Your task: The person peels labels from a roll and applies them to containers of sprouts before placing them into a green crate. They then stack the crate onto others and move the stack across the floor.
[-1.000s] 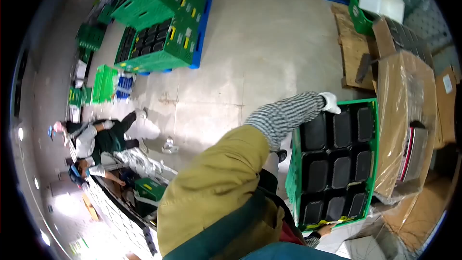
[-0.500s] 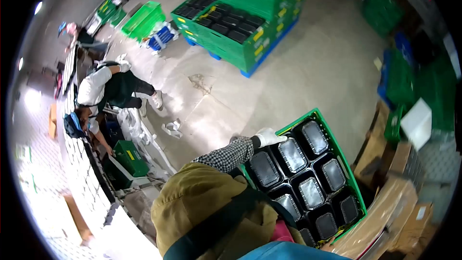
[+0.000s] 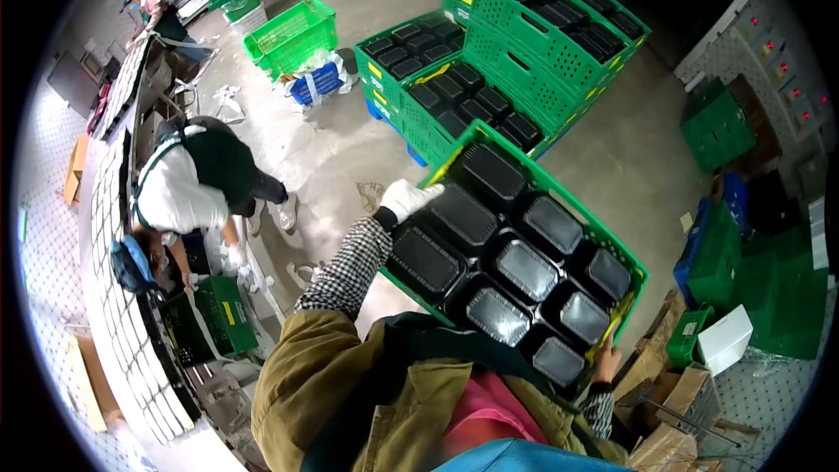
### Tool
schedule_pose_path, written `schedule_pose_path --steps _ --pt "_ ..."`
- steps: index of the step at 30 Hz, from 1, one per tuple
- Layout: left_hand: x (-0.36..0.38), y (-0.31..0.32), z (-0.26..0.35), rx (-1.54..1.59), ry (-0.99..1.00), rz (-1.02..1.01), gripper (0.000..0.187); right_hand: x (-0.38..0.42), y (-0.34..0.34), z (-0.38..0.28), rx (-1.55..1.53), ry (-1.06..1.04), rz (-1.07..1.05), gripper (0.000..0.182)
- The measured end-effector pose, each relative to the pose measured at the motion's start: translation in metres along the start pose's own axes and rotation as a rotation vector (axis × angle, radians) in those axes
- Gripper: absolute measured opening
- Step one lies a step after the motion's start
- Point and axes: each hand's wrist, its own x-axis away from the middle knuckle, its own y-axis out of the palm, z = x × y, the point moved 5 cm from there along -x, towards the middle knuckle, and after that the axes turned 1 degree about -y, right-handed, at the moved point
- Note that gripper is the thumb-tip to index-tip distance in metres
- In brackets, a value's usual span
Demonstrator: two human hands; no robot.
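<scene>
A green crate filled with several black plastic trays is held in front of my body, its far corner overlapping the view of the stacked crates. My left hand, in a white glove, grips the crate's left rim near the far corner. On the near right side, my bare right hand has its fingers at the crate's edge by a yellow strip. The trays sit in rows with their shiny surfaces facing up.
Stacked green crates with black trays stand on a blue pallet ahead. Left, a person bends over a green crate beside a long conveyor; another person works beyond. Cardboard boxes lie at right.
The view has shifted, bringing the stacked crates closer. The held crate now appears nearer to them, and my right hand has come into clearer view. The nearer person has an arm reaching lower.
</scene>
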Motion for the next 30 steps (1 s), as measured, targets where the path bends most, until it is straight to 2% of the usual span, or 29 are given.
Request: schedule_pose_path --steps 1,3,5,6,7,9,10,11,13,14,15,17,18,19,21,23,25,26,27,28,29,30 --pt "-0.01 -0.024 0.007 0.02 -0.065 -0.011 0.07 -0.027 0.028 -0.009 0.017 0.017 -0.005 0.04" --pt "-0.066 -0.035 -0.018 -0.014 -0.163 0.05 0.065 -0.082 0.085 -0.032 0.0 -0.016 -0.056 0.037" --pt "-0.103 -0.056 -0.011 0.013 -0.203 0.046 0.065 -0.132 0.147 -0.078 -0.018 -0.034 -0.111 0.034" --pt "-0.132 -0.052 -0.034 0.12 -0.25 0.06 0.066 -0.164 0.163 -0.085 0.067 -0.038 -0.142 0.033" --pt "-0.154 -0.065 -0.031 0.015 -0.252 0.057 0.065 -0.177 0.187 -0.11 0.051 -0.036 -0.147 0.033" --pt "-0.214 -0.071 -0.047 0.107 -0.204 0.126 0.063 -0.204 0.234 -0.148 0.057 -0.037 -0.205 0.033" --pt "-0.231 -0.087 -0.031 0.061 -0.301 0.073 0.061 -0.22 0.253 -0.159 0.091 -0.017 -0.193 0.032" --pt "-0.271 -0.081 -0.054 0.113 -0.283 0.098 0.059 -0.242 0.271 -0.157 0.074 -0.014 -0.181 0.031" --pt "-0.316 -0.097 -0.036 0.069 -0.255 0.109 0.058 -0.266 0.303 -0.16 0.064 -0.003 -0.15 0.03" --pt "-0.359 -0.091 -0.051 0.032 -0.199 0.118 0.056 -0.275 0.321 -0.162 -0.024 0.013 -0.157 0.03" --pt "-0.384 -0.101 -0.03 0.208 -0.005 0.172 0.055 -0.286 0.34 -0.164 -0.008 0.032 -0.139 0.029" --pt "-0.446 -0.115 -0.015 -0.055 -0.111 0.014 0.057 -0.299 0.376 -0.169 -0.02 0.061 -0.082 0.029" --pt "-0.469 -0.108 -0.02 -0.144 -0.09 0.017 0.059 -0.293 0.388 -0.16 -0.001 0.088 -0.058 0.03" --pt "-0.524 -0.105 -0.009 -0.21 -0.03 0.064 0.061 -0.315 0.412 -0.173 -0.006 0.06 -0.024 0.03" --pt "-0.593 -0.086 -0.014 -0.225 -0.033 0.009 0.056 -0.333 0.44 -0.164 -0.132 0.082 0.024 0.032" --pt "-0.667 -0.053 -0.041 -0.204 -0.02 0.005 0.048 -0.355 0.47 -0.15 -0.045 0.053 0.109 0.034" --pt "-0.753 -0.009 -0.1 -0.026 0.007 0.062 0.041 -0.384 0.504 -0.129 0.111 0.01 0.188 0.045" --pt "-0.741 -0.02 -0.072 -0.203 0.006 0.049 0.039 -0.404 0.515 -0.089 0.418 -0.42 0.433 0.05" --pt "-0.728 -0.032 -0.041 -0.379 0.008 0.036 0.036 -0.393 0.527 -0.119 0.425 -0.002 0.25 0.054" --pt "-0.725 -0.034 -0.029 -0.388 0.034 0.11 0.033 -0.388 0.529 -0.137 0.408 0.195 0.167 0.052" --pt "-0.736 -0.024 -0.04 -0.381 0.069 0.089 0.025 -0.384 0.532 -0.138 0.488 0.024 0.286 0.051" --pt "-0.746 -0.011 -0.061 -0.367 0.092 0.06 0.016 -0.387 0.531 -0.137 0.514 0.105 0.285 0.05"
